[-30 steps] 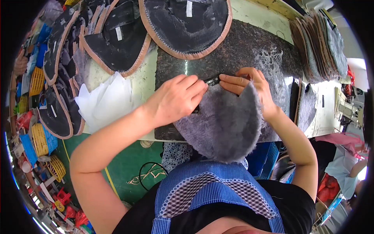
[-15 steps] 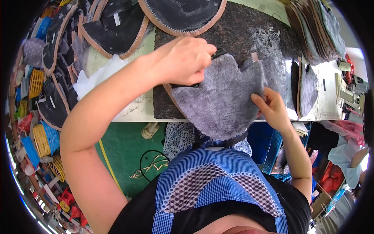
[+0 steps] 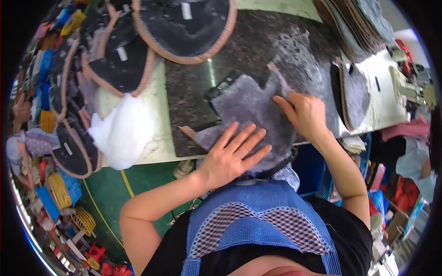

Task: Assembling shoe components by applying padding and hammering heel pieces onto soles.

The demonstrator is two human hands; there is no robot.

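Note:
A grey plush piece (image 3: 246, 99), notched along its far edge, lies over the near edge of the dark speckled board (image 3: 184, 87). My left hand (image 3: 232, 154) rests flat on its near left part, fingers spread. At the right side my right hand (image 3: 306, 112) grips the piece's edge, its thumb on the plush and its other fingertips hidden. Dark strips (image 3: 224, 86) show from under the piece's left side; I cannot make out what they are. Small tan tabs (image 3: 186, 132) stick out at its left corner and far tip.
Black pieces with tan stitched rims (image 3: 186, 27) lie at the far left and back. A white soft sheet (image 3: 126, 131) sits on the table's left. Grey fibres (image 3: 299, 50) cover part of the board. Stacked plush pieces (image 3: 352, 27) and another piece (image 3: 354, 96) stand right.
My left hand has come down from above the piece's far left edge and now lies flat on it. The plush piece has shifted slightly left and lies flatter. My right hand stays at its right edge.

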